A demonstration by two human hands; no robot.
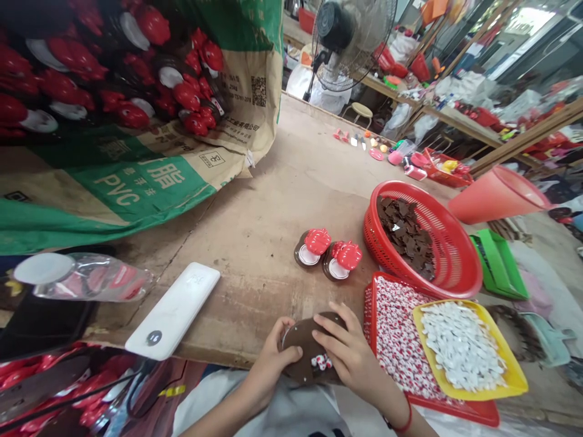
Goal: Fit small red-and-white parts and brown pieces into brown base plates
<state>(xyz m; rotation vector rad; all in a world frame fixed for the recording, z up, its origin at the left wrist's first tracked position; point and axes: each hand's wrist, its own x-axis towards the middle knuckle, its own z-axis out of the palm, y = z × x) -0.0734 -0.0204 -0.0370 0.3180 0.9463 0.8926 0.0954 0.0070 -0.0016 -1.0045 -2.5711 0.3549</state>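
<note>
Left hand (268,364) & right hand (350,357) fingers clasp a brown shell (303,337); 2 red-topped pcs (328,255) beyond the fingertips look done, yellow tray (517,381) to their right heaped, prob. lots left.

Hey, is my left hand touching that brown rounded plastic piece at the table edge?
Touching. The head view shows the left hand with thumb and fingertips pressed against the left edge of the brown rounded plastic piece, no gap.

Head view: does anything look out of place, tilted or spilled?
Nothing is spilled. The white power bank lies slanted over the table's front edge, seemingly partly unsupported; the clear bottle lies on its side at the left. The yellow tray sits askew on the red tray. The left hand and right hand hold the brown piece.
</note>
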